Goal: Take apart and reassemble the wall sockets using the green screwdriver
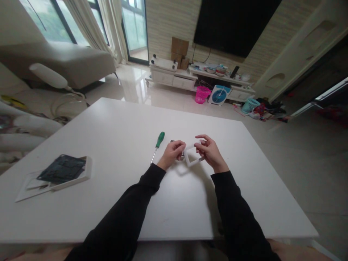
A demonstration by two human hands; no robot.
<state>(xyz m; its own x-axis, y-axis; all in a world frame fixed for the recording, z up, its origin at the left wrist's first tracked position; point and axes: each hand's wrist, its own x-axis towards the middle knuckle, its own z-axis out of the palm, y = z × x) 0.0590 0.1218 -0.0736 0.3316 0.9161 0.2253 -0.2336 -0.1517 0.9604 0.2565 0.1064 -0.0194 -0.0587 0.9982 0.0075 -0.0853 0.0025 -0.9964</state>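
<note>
Currently finger-pinching white frame [187,162] with left hand [173,151] at 10 o'clock, right hand [210,152] at 1. Seeing green screwdriver [157,146] at 9.

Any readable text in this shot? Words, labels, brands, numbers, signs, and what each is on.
None legible anywhere.
White frame in both hands: no readable marking.
Green-handled screwdriver: none readable.
Dark panel in the open white case: too blurred to tell.
Cardboard box, blue-and-white fan and wall TV: any print is too small or blurred to read.
</note>
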